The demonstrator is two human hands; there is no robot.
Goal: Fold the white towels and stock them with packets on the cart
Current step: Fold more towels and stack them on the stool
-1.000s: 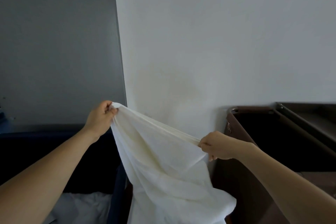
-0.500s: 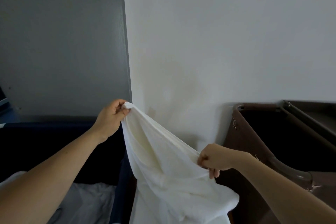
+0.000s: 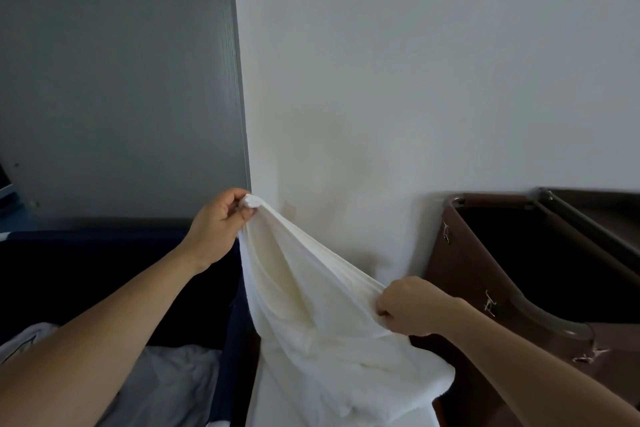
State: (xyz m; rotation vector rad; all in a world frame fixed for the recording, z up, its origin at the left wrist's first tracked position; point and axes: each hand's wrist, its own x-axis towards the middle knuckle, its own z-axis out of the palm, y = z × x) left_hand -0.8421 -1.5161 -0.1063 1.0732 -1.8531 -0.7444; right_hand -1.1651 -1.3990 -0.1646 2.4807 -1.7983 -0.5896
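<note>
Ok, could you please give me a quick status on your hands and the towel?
Left hand pinching towel corner, held high. Right hand gripping its top edge, lower. Towel hangs unfolded. Nothing in the way.

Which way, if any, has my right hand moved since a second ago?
Yes: the right hand, gripping the white towel, has dropped lower against the cart's rim.

A white wall (image 3: 433, 62) is filling the far side and the right, with soft, even light falling across it and a faint yellowish stain (image 3: 346, 156) showing low down. A grey panel (image 3: 114, 80) is meeting it on the left. Below that, a dark blue bin (image 3: 86, 260) is sitting near left. A brown cart (image 3: 464, 274) is standing against the wall on the right.
</note>
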